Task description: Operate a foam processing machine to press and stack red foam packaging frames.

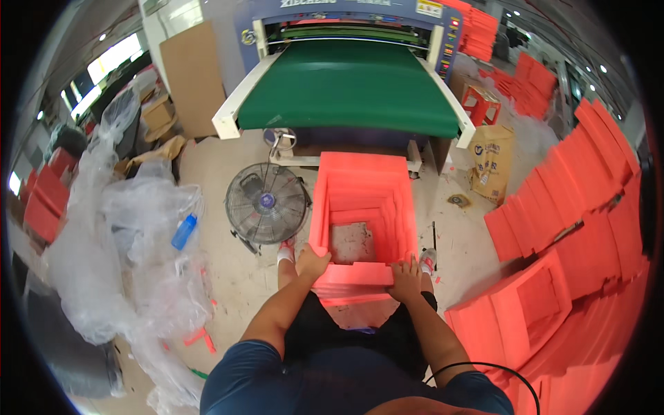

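In front of my legs is a stack of coral-red foam frames point(360, 164), rectangular with open middles through which the floor shows. My left hand point(312, 261) is closed on the near left corner of the stack. At the near right corner, my right hand point(407, 278) curls its fingers over the foam edge. A near section of foam point(354, 275) between my hands has a notched upper edge. The undersides of both grips are hidden, so how many layers they take in cannot be told.
Beyond the stack stands a machine with a green conveyor belt point(346, 86). A floor fan point(268, 200) is close on the left, with crumpled clear plastic sheeting point(138, 235) and a blue bottle point(184, 232) farther left. Leaning foam stacks point(553, 200) fill the right side, near a brown paper sack point(492, 160).
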Available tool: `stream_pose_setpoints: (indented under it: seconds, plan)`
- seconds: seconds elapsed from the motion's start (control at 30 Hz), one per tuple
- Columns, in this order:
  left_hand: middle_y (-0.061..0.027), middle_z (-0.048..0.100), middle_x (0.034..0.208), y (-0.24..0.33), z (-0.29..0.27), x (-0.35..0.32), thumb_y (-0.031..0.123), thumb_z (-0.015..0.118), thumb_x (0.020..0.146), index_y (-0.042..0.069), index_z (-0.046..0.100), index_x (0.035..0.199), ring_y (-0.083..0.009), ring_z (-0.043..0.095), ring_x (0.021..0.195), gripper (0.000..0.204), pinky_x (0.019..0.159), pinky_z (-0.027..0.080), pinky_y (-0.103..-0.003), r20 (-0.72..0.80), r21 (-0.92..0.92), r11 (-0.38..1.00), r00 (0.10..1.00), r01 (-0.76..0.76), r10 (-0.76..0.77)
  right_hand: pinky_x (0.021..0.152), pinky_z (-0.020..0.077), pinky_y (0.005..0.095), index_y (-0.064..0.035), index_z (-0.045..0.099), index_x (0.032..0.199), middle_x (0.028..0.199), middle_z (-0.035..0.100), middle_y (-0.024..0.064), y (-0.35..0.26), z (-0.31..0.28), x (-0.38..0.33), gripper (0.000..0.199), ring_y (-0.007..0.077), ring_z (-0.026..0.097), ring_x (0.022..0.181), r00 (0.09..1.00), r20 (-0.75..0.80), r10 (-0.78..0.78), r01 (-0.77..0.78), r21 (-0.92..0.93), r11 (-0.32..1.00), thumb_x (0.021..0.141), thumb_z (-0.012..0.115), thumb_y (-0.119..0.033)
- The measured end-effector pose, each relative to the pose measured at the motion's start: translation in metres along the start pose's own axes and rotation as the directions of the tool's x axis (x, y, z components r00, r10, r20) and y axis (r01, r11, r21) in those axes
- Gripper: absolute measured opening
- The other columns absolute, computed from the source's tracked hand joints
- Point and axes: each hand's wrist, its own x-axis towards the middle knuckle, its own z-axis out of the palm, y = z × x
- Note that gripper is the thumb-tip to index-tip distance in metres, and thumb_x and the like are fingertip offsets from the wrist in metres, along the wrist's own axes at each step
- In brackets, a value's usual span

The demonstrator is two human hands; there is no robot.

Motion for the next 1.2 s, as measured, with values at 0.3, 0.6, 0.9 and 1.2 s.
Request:
stream_pose_setpoints:
  seconds: [0.3, 0.6, 0.9, 1.2]
  plan:
    - [-0.0286, 0.06, 0.128, 0.0, 0.025, 0.011, 0.059, 0.065, 0.083, -0.003, 0.047, 0.131, -0.0427, 0.059, 0.12, 0.08, 0.099, 0.048, -0.049, 0.069, -0.024, 0.999, 0.997, -0.024, 0.025, 0.118, 0.0209, 0.0589, -0.0211, 0.056, 0.134, 0.137, 0.052, 0.0142, 0.02, -0.012, -0.013, 0.076, 0.043, 0.022, 0.147, 0.996, 0.069, 0.051, -0.051, -0.002, 0.999, 0.065, 0.082, -0.037]
    - [-0.0223, 0.067, 0.113, -0.094, 0.071, 0.077, 0.046, 0.049, 0.1, 0.002, 0.048, 0.138, -0.0311, 0.067, 0.101, 0.059, 0.092, 0.053, -0.043, 0.158, -0.383, 0.92, 0.976, -0.079, 0.149, 0.117, 0.0233, 0.0564, -0.0188, 0.069, 0.115, 0.123, 0.06, 0.0124, 0.019, -0.149, -0.048, 0.061, 0.0405, 0.037, 0.139, 0.963, -0.2, 0.178, -0.188, -0.029, 0.982, 0.058, 0.088, -0.025]
    - [-0.0262, 0.049, 0.133, -0.025, 0.026, -0.014, 0.042, 0.07, 0.081, 0.017, 0.031, 0.145, -0.0461, 0.058, 0.114, 0.079, 0.095, 0.05, -0.053, 0.018, -0.04, 0.999, 1.0, -0.002, 0.003, 0.113, 0.0261, 0.0571, -0.0132, 0.058, 0.132, 0.13, 0.058, 0.0158, 0.058, -0.218, -0.14, 0.078, 0.0429, 0.035, 0.139, 0.721, -0.202, 0.663, -0.665, 0.068, 0.744, 0.063, 0.089, -0.029]
    - [-0.0236, 0.05, 0.133, -0.036, 0.033, -0.009, 0.04, 0.068, 0.082, 0.015, 0.033, 0.145, -0.0423, 0.056, 0.119, 0.076, 0.093, 0.051, -0.053, -0.02, -0.037, 0.999, 1.0, 0.008, -0.009, 0.099, 0.0446, 0.0436, -0.0028, 0.052, 0.138, 0.123, 0.059, 0.0182, 0.073, -0.276, 0.01, 0.073, 0.0368, 0.058, 0.115, 0.747, -0.591, 0.304, -0.267, 0.152, 0.952, 0.074, 0.083, -0.019]
